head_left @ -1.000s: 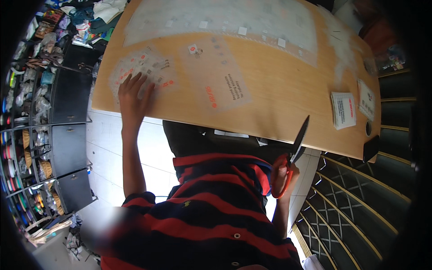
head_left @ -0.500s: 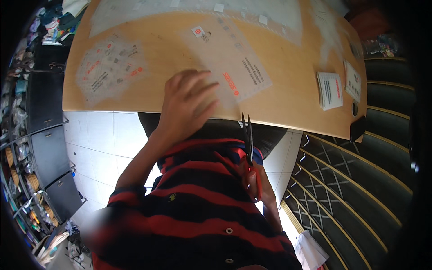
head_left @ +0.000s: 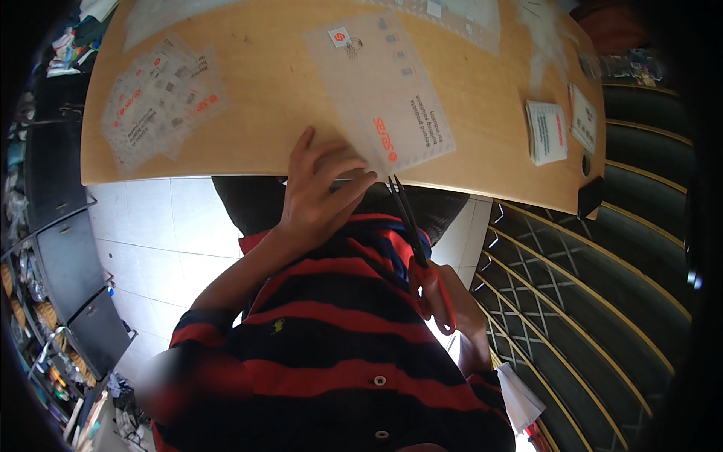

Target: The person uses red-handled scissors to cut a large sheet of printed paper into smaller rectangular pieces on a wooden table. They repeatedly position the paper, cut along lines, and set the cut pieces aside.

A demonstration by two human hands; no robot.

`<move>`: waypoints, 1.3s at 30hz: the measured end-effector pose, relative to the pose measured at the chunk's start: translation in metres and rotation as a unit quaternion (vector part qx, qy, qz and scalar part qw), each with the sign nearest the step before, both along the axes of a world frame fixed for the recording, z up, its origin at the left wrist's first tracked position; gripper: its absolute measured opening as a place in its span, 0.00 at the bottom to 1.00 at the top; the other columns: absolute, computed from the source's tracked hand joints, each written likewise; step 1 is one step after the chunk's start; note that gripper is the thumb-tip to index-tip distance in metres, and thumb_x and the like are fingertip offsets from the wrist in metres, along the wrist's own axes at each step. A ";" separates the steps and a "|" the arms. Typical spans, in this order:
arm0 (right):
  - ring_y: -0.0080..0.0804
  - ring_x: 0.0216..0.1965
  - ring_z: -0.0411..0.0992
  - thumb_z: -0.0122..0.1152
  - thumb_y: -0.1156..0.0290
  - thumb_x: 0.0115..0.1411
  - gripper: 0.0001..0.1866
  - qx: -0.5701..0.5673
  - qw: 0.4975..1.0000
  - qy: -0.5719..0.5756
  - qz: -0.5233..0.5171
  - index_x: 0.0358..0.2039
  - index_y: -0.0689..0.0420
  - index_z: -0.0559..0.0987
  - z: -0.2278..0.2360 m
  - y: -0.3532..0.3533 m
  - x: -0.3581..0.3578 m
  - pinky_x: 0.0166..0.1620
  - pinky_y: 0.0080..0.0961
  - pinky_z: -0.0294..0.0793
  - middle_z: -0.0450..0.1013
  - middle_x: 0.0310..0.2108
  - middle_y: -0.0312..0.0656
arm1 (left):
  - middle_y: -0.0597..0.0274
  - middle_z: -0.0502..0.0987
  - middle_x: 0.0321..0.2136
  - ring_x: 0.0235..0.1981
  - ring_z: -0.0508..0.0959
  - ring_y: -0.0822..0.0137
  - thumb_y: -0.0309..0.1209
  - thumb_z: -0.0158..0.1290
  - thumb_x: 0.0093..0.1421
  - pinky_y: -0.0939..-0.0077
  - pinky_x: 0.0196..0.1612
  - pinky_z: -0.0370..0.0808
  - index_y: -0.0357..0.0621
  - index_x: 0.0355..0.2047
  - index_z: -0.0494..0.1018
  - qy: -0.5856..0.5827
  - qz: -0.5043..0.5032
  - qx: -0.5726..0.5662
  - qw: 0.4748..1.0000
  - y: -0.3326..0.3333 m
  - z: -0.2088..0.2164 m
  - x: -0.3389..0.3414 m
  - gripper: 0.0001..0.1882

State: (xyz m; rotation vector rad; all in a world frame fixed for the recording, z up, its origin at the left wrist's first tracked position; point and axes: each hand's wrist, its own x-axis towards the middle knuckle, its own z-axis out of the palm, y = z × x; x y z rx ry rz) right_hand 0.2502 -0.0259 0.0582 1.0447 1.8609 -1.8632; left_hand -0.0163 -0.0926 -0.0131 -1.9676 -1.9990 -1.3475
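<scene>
A translucent printed plastic sheet point(head_left: 388, 83) lies on the wooden table point(head_left: 256, 98), its near corner at the front edge. My left hand point(head_left: 320, 192) is at that corner, with thumb and a finger closed on the sheet's edge and another finger raised. Red-handled scissors point(head_left: 407, 215) are in my right hand point(head_left: 444, 290), fingers around the handles. Their dark blades point away from me and stand slightly apart, with the tips beside the sheet's near corner. Whether the blades touch the sheet I cannot tell.
Several translucent printed pieces point(head_left: 158, 102) lie spread at the left. A small stack of printed cards point(head_left: 546, 132) sits at the right, beside another stack point(head_left: 582, 119). Larger clear sheeting point(head_left: 452, 22) covers the far edge. Dark cabinets point(head_left: 71, 248) stand left, a folding metal gate point(head_left: 572, 279) right.
My left hand has come nearer and its fingers have closed at the sheet's corner. The scissors have tilted left, bringing their tips beside that corner. The whole view has shifted slightly.
</scene>
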 end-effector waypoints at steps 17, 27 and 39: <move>0.23 0.09 0.62 0.43 0.50 0.70 0.28 0.127 0.991 0.032 -0.035 0.22 0.62 0.70 0.002 -0.001 -0.036 0.16 0.25 0.59 0.62 0.09 0.34 | 0.69 0.74 0.31 0.42 0.75 0.62 0.26 0.65 0.45 0.39 0.61 0.62 0.51 0.34 0.82 -0.011 0.010 0.018 1.000 -0.002 -0.008 0.012 0.13; 0.42 0.14 0.68 0.59 0.66 0.61 0.13 0.158 0.987 0.011 -0.026 0.29 0.65 0.78 0.004 0.004 -0.039 0.23 0.36 0.67 0.66 0.12 0.50 | 0.69 0.76 0.30 0.45 0.76 0.59 0.24 0.66 0.42 0.39 0.61 0.64 0.53 0.35 0.83 -0.027 -0.009 0.017 0.999 -0.005 -0.005 0.011 0.17; 0.33 0.13 0.66 0.61 0.63 0.60 0.16 0.110 0.993 -0.004 -0.042 0.24 0.65 0.76 -0.001 0.009 -0.029 0.22 0.33 0.66 0.66 0.11 0.47 | 0.70 0.76 0.31 0.44 0.74 0.61 0.24 0.63 0.41 0.49 0.54 0.66 0.52 0.34 0.82 -0.008 0.003 0.015 1.000 -0.006 -0.002 0.016 0.16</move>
